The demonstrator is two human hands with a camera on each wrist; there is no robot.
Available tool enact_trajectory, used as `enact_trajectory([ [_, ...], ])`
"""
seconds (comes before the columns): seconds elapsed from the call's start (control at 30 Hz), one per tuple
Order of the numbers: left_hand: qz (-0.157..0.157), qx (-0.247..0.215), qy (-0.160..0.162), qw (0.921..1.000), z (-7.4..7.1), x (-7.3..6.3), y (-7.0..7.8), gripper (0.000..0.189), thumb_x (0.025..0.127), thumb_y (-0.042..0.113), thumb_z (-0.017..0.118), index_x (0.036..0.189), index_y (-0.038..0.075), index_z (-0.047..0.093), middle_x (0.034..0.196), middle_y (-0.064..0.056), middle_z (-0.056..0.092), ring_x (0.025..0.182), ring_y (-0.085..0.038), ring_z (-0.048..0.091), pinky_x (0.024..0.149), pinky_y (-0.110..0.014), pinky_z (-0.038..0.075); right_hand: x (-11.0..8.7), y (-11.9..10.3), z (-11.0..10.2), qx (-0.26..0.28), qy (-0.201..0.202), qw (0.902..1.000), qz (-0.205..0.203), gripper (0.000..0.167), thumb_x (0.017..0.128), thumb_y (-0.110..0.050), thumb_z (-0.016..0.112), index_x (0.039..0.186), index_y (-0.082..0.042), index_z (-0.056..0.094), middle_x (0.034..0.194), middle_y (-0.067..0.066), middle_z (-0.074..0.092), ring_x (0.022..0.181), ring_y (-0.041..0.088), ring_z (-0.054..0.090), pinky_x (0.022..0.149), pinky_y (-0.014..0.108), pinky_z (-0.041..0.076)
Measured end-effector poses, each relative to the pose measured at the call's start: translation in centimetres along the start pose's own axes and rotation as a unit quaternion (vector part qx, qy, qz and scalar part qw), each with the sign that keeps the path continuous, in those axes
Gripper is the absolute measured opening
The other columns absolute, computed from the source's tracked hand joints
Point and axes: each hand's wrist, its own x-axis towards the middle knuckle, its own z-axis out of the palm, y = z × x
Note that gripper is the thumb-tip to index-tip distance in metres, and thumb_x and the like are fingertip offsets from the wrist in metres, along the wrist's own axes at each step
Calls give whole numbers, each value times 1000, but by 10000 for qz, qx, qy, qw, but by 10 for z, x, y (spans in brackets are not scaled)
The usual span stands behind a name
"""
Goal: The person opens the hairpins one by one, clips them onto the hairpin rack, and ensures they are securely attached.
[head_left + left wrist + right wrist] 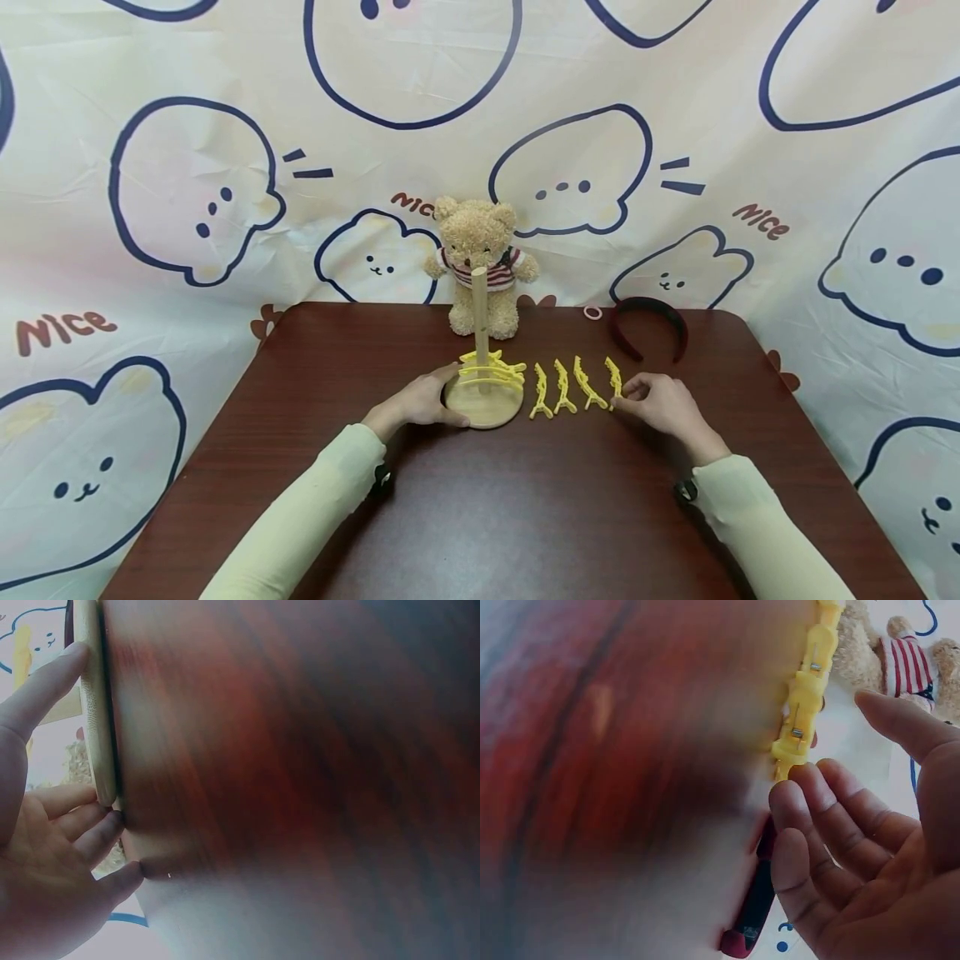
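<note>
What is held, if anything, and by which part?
The left hand holds the wooden base by its rim; whether the right hand holds the rightmost yellow clip cannot be told.

So the outfit is pretty low-key. Long sleeves in a really pale, creamy yellow-green, plain fabric as far as I can see. The left sleeve [303,512] looks fairly smooth along the forearm, and the right sleeve [776,533] has soft creases near its end. Both cuffs finish right around the wrist. There's a small black gadget peeking out by each one: left gadget [382,478], right gadget [686,492], the right one with a lighter glint. Too tiny to make out any markings, tbh. Left hand [422,400] and right hand [666,408] are both bare.
</note>
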Motion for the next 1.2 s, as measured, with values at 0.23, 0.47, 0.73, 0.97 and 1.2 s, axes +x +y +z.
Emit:
enact_trajectory([
  [0.23, -70, -1, -42, 10000, 0, 0, -1, 106, 77, 43, 86, 157, 5, 28, 163, -18, 28, 149, -34, 33, 118, -48, 33, 0, -1, 3, -191, -192, 9993, 272, 41, 78, -55, 79, 92, -17, 74, 81, -2, 70, 72, 15, 59, 62, 30, 44],
  [0.47, -46, 10, -41, 10000, 1, 1, -2, 105, 77, 44, 85, 157, 5, 30, 164, -17, 28, 149, -33, 33, 119, -48, 33, 1, -3, 3, -474, -350, 9970, 509, 45, 77, -61, 76, 90, -17, 72, 82, 0, 68, 74, 19, 58, 59, 32, 41],
  [0.73, -41, 42, -30, 10000, 0, 1, -1, 106, 77, 45, 85, 157, 3, 29, 163, -17, 29, 149, -34, 34, 119, -48, 33, 2, 0, -3, -600, -524, 9948, 640, 40, 81, -54, 75, 93, -16, 70, 80, 1, 65, 73, 20, 56, 58, 35, 41],
  [0.97, -77, 0, -49, 10000, -2, 1, 1, 105, 77, 44, 85, 157, 4, 29, 164, -17, 28, 149, -34, 33, 119, -48, 33, 4, -4, -1, -732, -489, 9935, 722, 50, 76, -62, 76, 88, -14, 67, 75, 2, 60, 70, 21, 53, 57, 35, 37],
  [1.2, -48, 16, -38, 10000, -1, 2, -1, 104, 77, 44, 85, 157, 5, 30, 164, -17, 28, 149, -33, 34, 119, -48, 33, 4, -3, -2, -685, -547, 9936, 707, 41, 79, -51, 78, 84, -13, 66, 73, 2, 59, 68, 21, 53, 56, 34, 38],
])
